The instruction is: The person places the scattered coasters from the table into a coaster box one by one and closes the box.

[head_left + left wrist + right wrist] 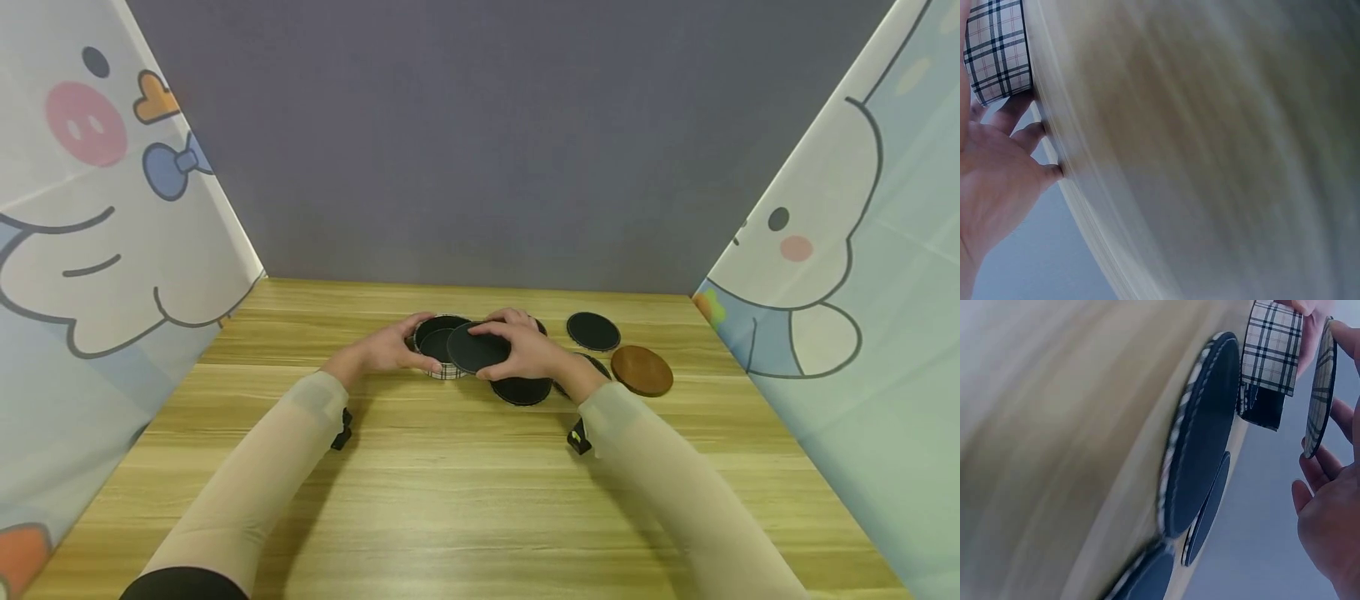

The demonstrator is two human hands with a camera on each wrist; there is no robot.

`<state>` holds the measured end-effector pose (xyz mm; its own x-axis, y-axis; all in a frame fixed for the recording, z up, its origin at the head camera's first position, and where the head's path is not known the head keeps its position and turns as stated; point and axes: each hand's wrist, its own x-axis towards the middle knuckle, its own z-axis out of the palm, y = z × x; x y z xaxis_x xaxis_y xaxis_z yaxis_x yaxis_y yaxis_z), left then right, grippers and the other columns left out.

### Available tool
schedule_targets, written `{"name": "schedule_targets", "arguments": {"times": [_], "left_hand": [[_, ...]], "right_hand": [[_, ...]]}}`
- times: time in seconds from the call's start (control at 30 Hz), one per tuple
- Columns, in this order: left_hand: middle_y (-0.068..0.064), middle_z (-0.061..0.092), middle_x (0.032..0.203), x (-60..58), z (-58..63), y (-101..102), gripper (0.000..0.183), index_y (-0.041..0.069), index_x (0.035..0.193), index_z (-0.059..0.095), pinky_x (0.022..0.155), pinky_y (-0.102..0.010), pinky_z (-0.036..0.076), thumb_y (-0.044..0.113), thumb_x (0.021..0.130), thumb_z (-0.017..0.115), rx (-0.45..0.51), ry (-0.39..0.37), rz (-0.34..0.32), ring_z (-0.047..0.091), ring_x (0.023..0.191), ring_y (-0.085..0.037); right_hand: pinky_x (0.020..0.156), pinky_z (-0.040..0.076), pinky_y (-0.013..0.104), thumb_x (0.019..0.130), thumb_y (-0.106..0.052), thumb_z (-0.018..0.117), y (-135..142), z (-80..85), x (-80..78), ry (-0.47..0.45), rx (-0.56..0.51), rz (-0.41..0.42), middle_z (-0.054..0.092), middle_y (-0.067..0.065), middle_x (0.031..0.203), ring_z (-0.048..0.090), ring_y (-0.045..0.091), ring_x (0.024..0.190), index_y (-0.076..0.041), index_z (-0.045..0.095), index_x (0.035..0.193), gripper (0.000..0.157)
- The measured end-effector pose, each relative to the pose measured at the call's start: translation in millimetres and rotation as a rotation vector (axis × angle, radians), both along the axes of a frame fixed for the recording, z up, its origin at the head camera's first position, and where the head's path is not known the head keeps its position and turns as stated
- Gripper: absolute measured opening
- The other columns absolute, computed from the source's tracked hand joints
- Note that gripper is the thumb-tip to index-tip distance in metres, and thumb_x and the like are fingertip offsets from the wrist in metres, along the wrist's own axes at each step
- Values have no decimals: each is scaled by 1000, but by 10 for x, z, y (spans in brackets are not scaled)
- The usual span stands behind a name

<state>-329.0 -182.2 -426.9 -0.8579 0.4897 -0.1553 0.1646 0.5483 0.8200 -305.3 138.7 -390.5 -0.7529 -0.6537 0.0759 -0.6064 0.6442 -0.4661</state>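
Observation:
A round plaid coaster holder (pixel 447 372) with a dark inside stands on the table. My left hand (pixel 390 347) grips its left side, thumb in front and fingers behind; the left wrist view shows fingertips under the plaid wall (pixel 999 50). In my right hand (pixel 528 352), thumb and fingers pinch a round black coaster (pixel 478 352) by its edge. This coaster is raised and tilted, overlapping the holder's right rim in the head view. Its plaid face (pixel 1321 390) shows in the right wrist view, apart from the holder wall (pixel 1271 350).
Below the right hand lies a black coaster (pixel 521 392), with another partly hidden behind that hand. Farther right are a black coaster (pixel 593 331), one half covered by the wrist, and a brown wooden disc (pixel 642 371). A grey panel (pixel 480 150) stands behind the table.

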Motion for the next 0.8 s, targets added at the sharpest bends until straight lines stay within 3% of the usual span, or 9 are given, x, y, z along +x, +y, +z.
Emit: {"name": "schedule_targets", "arguments": {"times": [0.2, 0.37, 0.5, 0.8], "left_hand": [[-23, 34, 175, -6, 1, 7, 121, 29, 178, 17, 123, -60, 41, 48, 87, 95, -12, -9, 1, 46, 154, -42], [-22, 37, 173, -12, 4, -7, 117, 27, 178, 16, 109, -50, 54, 44, 91, 93, 4, -22, -16, 55, 145, -40], [-23, 36, 174, -9, 22, -18, 116, 25, 178, 15, 100, -43, 57, 43, 93, 91, 10, -18, -27, 57, 142, -39], [-22, 35, 174, -1, 23, -19, 116, 22, 178, 15, 100, -42, 57, 41, 92, 91, 24, -13, -41, 55, 144, -39]], "right_hand": [[131, 15, 68, 93, -52, 83, -191, -24, -164, -17, 29, -40, 40, 13, 170, 27, 40, 162, -29, 57, 162, 77], [132, 15, 67, 95, -56, 81, -326, -59, -255, -32, 58, -56, 38, 11, 173, 25, 38, 164, -30, 55, 164, 78], [133, 16, 66, 96, -56, 81, -415, -64, -296, -54, 72, -68, 37, 10, 174, 23, 37, 165, -29, 54, 164, 79], [132, 16, 68, 98, -57, 78, -536, -58, -334, -97, 95, -60, 33, 11, 176, 22, 37, 165, -30, 52, 166, 78]]}}
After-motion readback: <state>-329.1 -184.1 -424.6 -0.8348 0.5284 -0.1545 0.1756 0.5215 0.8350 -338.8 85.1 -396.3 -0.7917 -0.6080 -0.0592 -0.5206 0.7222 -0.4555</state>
